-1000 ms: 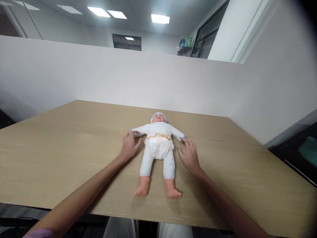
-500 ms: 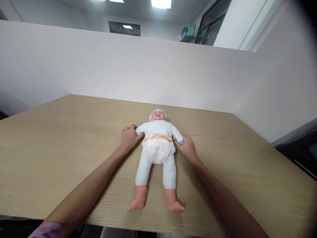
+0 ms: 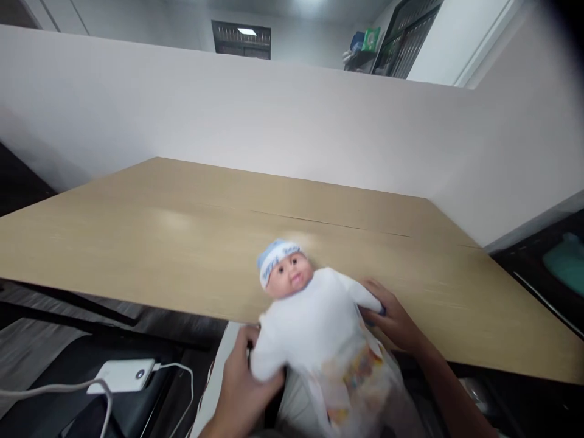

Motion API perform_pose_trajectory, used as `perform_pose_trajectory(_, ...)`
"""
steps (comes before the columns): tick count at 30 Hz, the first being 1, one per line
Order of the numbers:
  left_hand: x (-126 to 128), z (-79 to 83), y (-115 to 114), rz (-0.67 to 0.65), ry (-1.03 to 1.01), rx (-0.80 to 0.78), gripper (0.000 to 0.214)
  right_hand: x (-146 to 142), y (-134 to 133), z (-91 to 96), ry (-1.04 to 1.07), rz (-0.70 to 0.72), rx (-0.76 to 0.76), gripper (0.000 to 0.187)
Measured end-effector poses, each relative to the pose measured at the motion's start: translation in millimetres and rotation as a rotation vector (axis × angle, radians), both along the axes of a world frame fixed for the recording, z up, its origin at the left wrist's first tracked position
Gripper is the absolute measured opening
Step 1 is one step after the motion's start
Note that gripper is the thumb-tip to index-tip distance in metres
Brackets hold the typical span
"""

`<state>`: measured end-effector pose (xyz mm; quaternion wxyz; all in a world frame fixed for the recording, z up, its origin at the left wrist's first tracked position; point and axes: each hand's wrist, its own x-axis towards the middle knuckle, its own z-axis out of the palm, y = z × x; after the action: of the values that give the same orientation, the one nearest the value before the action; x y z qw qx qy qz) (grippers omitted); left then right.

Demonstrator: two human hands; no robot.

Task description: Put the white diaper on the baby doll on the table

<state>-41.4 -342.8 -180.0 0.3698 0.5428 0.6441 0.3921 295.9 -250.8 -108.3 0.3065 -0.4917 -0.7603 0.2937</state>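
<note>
A baby doll (image 3: 314, 322) in a white cloth body, a blue-and-white cap and a patterned diaper (image 3: 360, 377) is tilted over the table's front edge, its head to the upper left. My left hand (image 3: 249, 377) is wrapped round the doll's arm on the left, over my lap. On the other side my right hand (image 3: 387, 310) grips the doll's other arm near its blue end. The lower body and diaper are blurred by motion, and the doll's feet are not visible.
The wooden table (image 3: 182, 243) reaches back to a white partition (image 3: 274, 121). At lower left a white power bank (image 3: 123, 375) with cables lies on a black chair seat (image 3: 59, 365). A dark object (image 3: 542, 267) stands past the table's right edge.
The doll has come off its flat position mid-table, pulled toward me and turned so its head points upper left. Both hands came back with it. The view has shifted, now showing the chair.
</note>
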Motion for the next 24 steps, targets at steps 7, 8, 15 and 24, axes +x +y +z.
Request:
perform_pose_trajectory(7,-50,-53.1,-120,-0.295,0.104,-0.241,0.032,-24,-102,-11.2,-0.104,0.235,-0.269,0.049)
perform_pose_trajectory(8,-56,-52.8,-125,-0.302,0.108,-0.238,0.032,-30,-108,-21.5,-0.110,0.228,-0.282,0.048)
perform_pose_trajectory(15,-68,-53.9,-140,-0.363,0.203,-0.225,0.036,-57,-119,-122.2,-0.224,0.142,-0.209,0.042)
perform_pose_trajectory(24,-164,-48.1,-166,-0.409,-0.153,-0.490,0.052,-60,-153,-175.6,-0.120,-0.101,-0.091,0.044)
